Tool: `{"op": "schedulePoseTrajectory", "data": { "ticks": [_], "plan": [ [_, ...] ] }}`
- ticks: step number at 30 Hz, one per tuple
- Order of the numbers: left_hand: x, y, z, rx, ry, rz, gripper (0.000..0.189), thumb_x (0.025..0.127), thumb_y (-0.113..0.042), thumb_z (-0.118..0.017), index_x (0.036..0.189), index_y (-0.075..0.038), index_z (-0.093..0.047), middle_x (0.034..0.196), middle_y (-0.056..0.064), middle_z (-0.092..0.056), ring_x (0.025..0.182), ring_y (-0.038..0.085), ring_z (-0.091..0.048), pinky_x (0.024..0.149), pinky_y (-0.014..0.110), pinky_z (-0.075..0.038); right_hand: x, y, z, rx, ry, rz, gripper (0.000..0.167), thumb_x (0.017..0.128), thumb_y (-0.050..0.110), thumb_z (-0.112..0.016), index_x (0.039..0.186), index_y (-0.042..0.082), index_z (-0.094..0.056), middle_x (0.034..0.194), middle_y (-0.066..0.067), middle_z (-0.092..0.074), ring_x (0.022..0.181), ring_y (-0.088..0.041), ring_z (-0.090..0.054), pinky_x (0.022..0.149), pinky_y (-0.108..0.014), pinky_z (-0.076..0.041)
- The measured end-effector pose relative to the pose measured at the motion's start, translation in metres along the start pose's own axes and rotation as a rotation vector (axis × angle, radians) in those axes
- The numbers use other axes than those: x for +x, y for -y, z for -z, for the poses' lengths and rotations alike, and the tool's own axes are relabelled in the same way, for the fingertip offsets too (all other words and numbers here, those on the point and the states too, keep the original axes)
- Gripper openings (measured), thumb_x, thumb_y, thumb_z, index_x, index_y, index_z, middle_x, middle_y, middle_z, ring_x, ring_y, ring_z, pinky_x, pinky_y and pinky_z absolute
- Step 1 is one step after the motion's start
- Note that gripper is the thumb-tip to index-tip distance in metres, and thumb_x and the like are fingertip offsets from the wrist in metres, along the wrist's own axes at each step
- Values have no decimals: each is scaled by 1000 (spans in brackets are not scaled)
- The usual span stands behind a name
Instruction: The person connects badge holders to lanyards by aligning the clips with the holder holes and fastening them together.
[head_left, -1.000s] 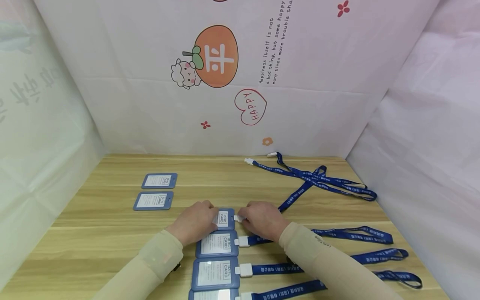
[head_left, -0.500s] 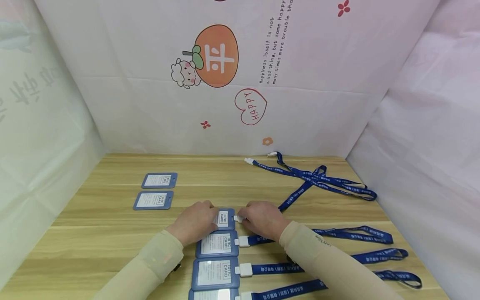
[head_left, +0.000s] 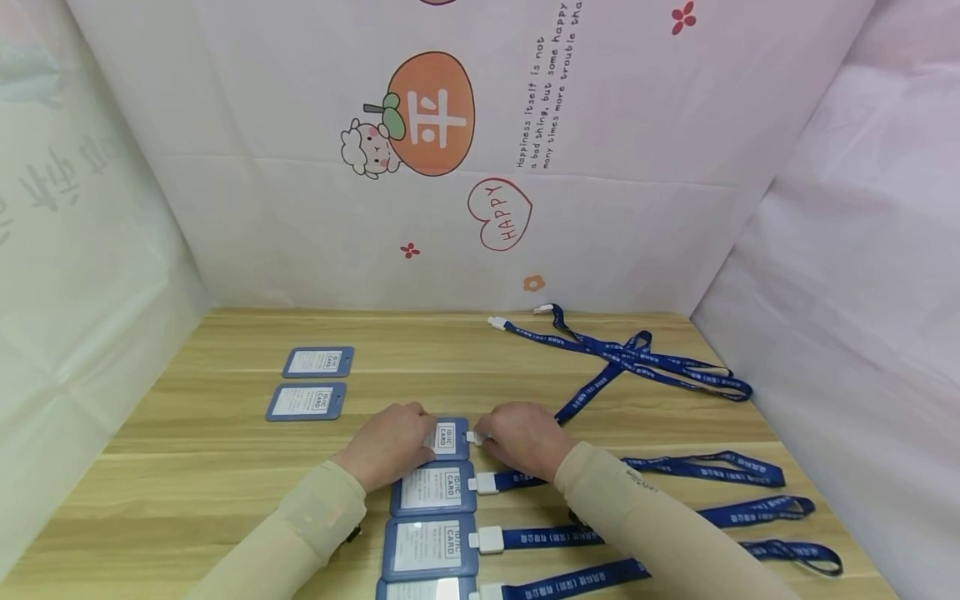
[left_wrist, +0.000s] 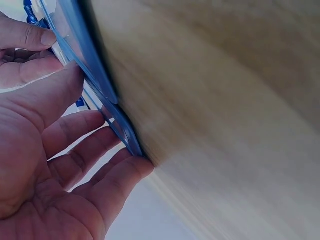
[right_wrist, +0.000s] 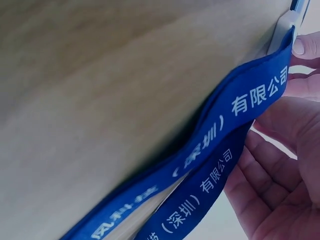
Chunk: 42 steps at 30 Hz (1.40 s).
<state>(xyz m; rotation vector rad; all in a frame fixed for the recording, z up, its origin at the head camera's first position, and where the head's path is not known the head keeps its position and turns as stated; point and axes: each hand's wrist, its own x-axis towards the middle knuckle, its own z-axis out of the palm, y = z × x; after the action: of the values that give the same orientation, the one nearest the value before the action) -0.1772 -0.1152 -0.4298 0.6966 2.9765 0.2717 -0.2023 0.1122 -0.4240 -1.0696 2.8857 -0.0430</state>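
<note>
A blue-framed ID card holder [head_left: 452,439] lies at the far end of a column of similar holders. My left hand [head_left: 392,446] grips its left part, which is hidden under the fingers. In the left wrist view, thumb and fingertips hold the blue holder [left_wrist: 131,137] by its edges. My right hand [head_left: 525,437] pinches the white clip [head_left: 474,437] of a dark blue lanyard, right at the holder's slotted end. Whether the clip is fastened in the slot cannot be seen. In the right wrist view, the printed lanyard strap [right_wrist: 255,95] runs from beside the fingers.
Nearer me, several card holders [head_left: 433,487] have lanyards [head_left: 551,537] joined at their right ends. Two loose card holders [head_left: 306,402] lie at the back left of the wooden table [head_left: 187,483]. Loose blue lanyards [head_left: 630,354] cross at the back right. Printed white sheets [head_left: 300,217] enclose the table.
</note>
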Motion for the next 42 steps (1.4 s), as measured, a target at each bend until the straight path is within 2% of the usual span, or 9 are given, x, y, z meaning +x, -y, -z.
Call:
{"op": "schedulePoseTrajectory", "data": {
  "ticks": [7, 14, 23, 33, 42],
  "plan": [
    [1, 1, -1, -7, 11, 14, 38, 92, -28, -81, 121, -6, -75, 113, 10, -73, 101, 24, -69, 92, 40, -61, 2, 0, -1, 1, -5, 10, 16, 99, 22, -73, 113, 20, -81, 101, 5, -81, 81, -3, -70, 84, -27, -63],
    [1, 1, -2, -17, 15, 19, 38, 92, -29, -81, 122, -7, -75, 114, 9, -73, 101, 23, -70, 91, 39, -61, 4, 1, -1, 2, -14, 8, 14, 99, 22, -73, 110, 20, -82, 95, 6, -81, 73, 0, -65, 80, -25, -63],
    [0, 2, -1, -18, -1, 7, 38, 90, -30, -83, 120, -7, -76, 111, 9, -73, 97, 23, -70, 88, 40, -61, 5, 2, 1, 3, -39, 27, 13, 99, 21, -73, 108, 19, -83, 91, 5, -81, 72, 0, -67, 78, -23, -62],
    [4, 1, 5, -18, 34, 28, 36, 90, -31, -84, 118, -10, -77, 108, 7, -73, 85, 16, -64, 83, 37, -61, 7, 2, 1, -15, -51, 39, 13, 98, 20, -74, 108, 19, -83, 92, 4, -81, 75, -2, -70, 78, -23, -62],
    [4, 0, 3, -12, 29, 21, 35, 89, -31, -84, 116, -10, -78, 108, 8, -73, 86, 17, -65, 83, 37, -61, 7, 2, 2, -28, -46, 43, 14, 99, 19, -74, 109, 19, -83, 93, 3, -81, 74, -1, -69, 78, -22, -62]
  ]
}}
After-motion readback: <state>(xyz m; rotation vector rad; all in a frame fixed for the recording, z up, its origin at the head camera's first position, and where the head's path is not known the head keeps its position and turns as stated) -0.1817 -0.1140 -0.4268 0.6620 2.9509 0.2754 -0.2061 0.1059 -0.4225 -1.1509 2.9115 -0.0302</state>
